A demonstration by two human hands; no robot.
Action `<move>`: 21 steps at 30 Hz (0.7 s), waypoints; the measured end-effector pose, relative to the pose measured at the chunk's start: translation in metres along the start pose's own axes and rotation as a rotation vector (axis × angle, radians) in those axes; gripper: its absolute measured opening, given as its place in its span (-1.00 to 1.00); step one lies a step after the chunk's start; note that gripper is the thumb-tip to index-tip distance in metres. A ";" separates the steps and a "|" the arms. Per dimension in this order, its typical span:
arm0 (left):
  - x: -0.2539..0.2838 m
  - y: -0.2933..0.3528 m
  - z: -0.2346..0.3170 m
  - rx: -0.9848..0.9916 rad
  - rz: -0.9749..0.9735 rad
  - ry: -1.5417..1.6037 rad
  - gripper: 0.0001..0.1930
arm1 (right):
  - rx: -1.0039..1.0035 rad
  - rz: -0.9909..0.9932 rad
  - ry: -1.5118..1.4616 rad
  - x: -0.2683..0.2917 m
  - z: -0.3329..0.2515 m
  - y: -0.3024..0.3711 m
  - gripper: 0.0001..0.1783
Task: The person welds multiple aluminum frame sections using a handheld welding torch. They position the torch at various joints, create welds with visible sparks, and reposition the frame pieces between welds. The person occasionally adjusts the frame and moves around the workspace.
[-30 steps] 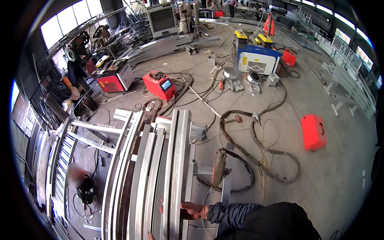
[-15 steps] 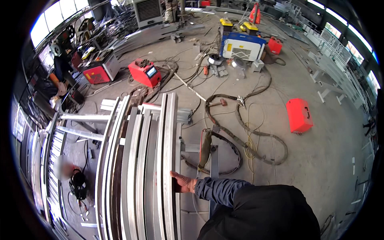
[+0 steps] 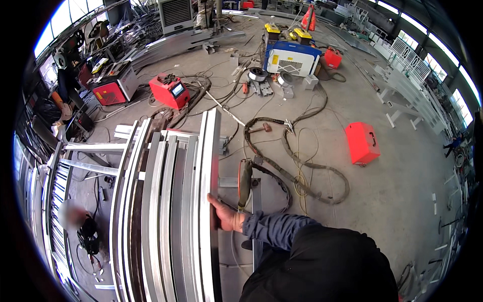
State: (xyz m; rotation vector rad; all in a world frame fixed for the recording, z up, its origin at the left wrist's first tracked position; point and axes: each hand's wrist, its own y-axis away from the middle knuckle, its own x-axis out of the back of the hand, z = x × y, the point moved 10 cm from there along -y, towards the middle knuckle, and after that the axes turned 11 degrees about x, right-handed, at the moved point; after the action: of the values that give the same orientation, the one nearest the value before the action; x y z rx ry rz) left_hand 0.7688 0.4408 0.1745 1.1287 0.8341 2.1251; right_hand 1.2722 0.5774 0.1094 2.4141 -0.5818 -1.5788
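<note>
My right hand (image 3: pixel 229 216) grips the outer side of a long silvery metal tube (image 3: pixel 207 161). Its thumb lies against the tube's upper edge, while the other fingers are mostly hidden behind or under it. That tube is the rightmost in a row of long metal profiles (image 3: pixel 166 176), lying side by side and running away from me. It stands tilted, its far end a little above its neighbours. A dark blue sleeve (image 3: pixel 276 227) covers my right forearm. My left hand is out of view.
A welding torch (image 3: pixel 245 183) hangs right of the profiles, its thick hose (image 3: pixel 312 165) looping over the floor. Farther right sits a red box (image 3: pixel 362 143). Red machines (image 3: pixel 169 91) and a blue-and-white unit (image 3: pixel 292 59) stand beyond. At left, a dark bundle with cables (image 3: pixel 88 236) lies beside a metal frame.
The gripped tube has tipped, and more of its broad face shows. My right hand has shifted slightly up along it, thumb now raised. The whole view has moved a little to the right.
</note>
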 end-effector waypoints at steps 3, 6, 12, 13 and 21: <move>-0.022 0.010 0.004 0.030 -0.015 0.030 0.03 | 0.019 0.054 0.007 0.025 -0.007 0.026 0.13; -0.043 0.015 0.036 0.251 -0.247 -0.258 0.04 | -0.061 0.222 0.069 0.073 0.001 0.041 0.10; -0.146 -0.049 -0.095 0.203 -0.410 0.438 -0.05 | -0.031 0.401 0.333 0.144 0.013 0.038 0.50; -0.145 -0.036 -0.056 0.376 -0.502 0.567 -0.05 | -0.039 0.484 0.424 0.162 0.011 0.042 0.51; -0.190 -0.091 -0.098 0.526 -0.613 0.190 -0.18 | -0.106 0.648 0.753 0.191 0.013 0.033 0.36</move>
State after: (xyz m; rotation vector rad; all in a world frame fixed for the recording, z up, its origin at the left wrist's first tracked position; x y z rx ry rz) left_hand 0.7916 0.3349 -0.0312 0.7588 1.6526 1.5454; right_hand 1.3203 0.4665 -0.0428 2.1679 -0.9343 -0.3929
